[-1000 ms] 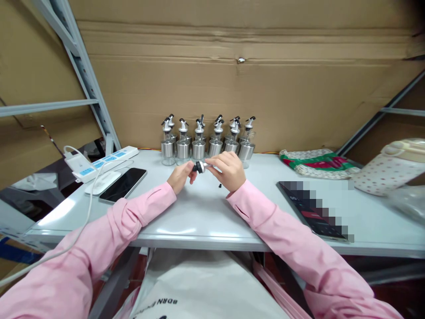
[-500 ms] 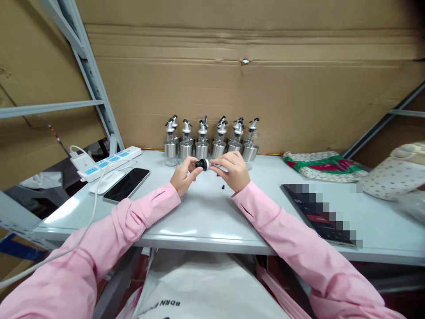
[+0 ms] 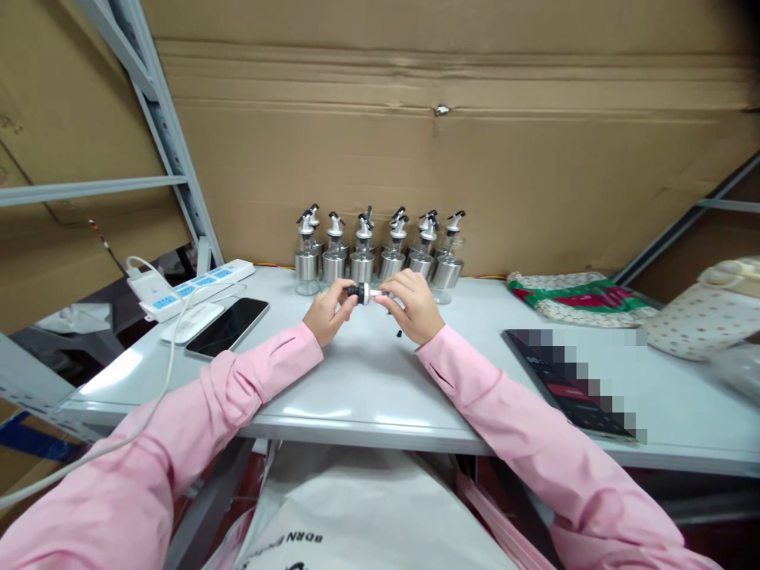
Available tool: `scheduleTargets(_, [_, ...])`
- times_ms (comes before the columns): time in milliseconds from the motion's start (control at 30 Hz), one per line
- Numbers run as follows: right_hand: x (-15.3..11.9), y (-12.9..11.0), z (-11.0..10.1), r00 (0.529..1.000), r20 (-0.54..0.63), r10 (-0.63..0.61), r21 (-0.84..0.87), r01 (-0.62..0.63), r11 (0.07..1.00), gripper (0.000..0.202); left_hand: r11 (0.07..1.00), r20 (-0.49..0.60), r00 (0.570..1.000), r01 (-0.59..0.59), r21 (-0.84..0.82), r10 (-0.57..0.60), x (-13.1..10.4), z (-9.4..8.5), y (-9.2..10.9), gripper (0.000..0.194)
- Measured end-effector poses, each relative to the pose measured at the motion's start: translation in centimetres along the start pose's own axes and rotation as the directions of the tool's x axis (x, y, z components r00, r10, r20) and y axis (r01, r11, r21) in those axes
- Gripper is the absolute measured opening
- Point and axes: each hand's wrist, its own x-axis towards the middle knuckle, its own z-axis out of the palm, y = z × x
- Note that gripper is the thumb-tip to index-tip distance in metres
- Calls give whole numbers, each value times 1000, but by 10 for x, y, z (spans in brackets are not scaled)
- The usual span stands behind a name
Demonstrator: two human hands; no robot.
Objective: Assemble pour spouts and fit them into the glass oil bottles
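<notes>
Between my hands, above the table, lies a small black and white pourer point(image 3: 363, 294) held sideways. My left hand point(image 3: 330, 311) pinches its ribbed black end between thumb and fingers. On the other side, my right hand point(image 3: 412, 305) has thumb and fingertips closed on the thin white spout end. Beneath my right hand, a tiny black piece point(image 3: 399, 334) rests on the table. Behind my hands stand several glass and steel bottles point(image 3: 393, 264) with silver and black pourer tops, lined up by the cardboard.
On the left of the grey table point(image 3: 356, 396) are a phone point(image 3: 227, 328), a white power strip point(image 3: 199, 290) and a cable crossing my left sleeve. To the right lie a dark tablet point(image 3: 564, 380), a patterned cloth point(image 3: 585, 298) and a dotted bag point(image 3: 701, 317).
My right fingers have shifted slightly, and more of the white spout now shows between my hands. My left hand keeps its hold on the black end. The view has moved very slightly.
</notes>
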Motion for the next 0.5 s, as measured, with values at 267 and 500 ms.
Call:
scheduleTargets(267, [7,-2,4,798,448,404,681,-597,423,48,878,9,937,-331,345,350,4,-6,-4,28])
scheduleTargets(500, [9,-6,10,734,530,424,746,-642,179,46,781,71,927,-351,517,369,12,-18,-4,34])
